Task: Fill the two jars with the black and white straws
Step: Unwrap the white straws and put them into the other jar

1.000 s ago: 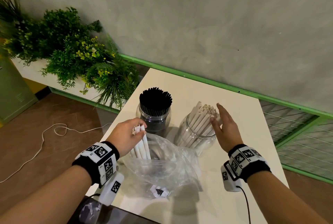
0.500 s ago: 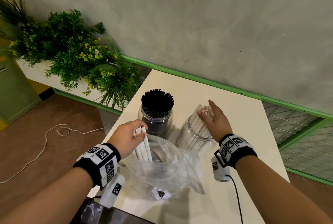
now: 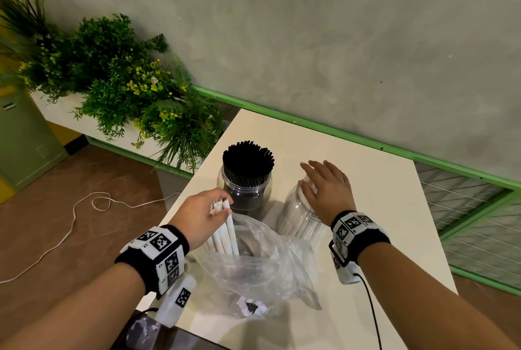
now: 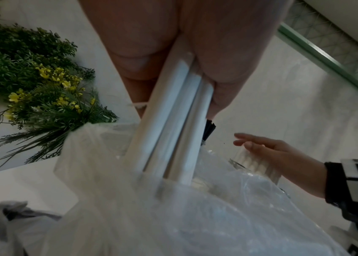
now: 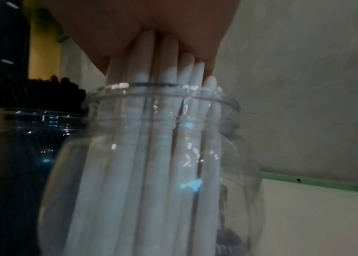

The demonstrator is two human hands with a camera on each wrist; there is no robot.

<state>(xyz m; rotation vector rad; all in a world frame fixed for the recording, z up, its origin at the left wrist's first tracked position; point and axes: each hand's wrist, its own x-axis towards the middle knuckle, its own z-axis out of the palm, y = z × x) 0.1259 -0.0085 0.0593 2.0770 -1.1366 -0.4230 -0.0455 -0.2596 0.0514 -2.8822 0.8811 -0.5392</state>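
The left hand (image 3: 201, 213) pinches white straws (image 3: 225, 234) inside the plastic bag (image 3: 262, 273) near the desk's (image 3: 394, 208) front edge. The right hand (image 3: 328, 189), fingers straight and slightly spread, presses flat on the straws in the clear jar (image 3: 298, 220).

Head view high above white table (image 3: 380, 194); wrist views close, sharing white-straw jar (image 5: 151, 173).

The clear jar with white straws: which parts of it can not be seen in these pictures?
- Head view: the right hand covers the mouth of the clear jar with white straws.
- Head view: the crumpled clear plastic bag hides its base.
- Right wrist view: blurred; bottom cut off by the edge.
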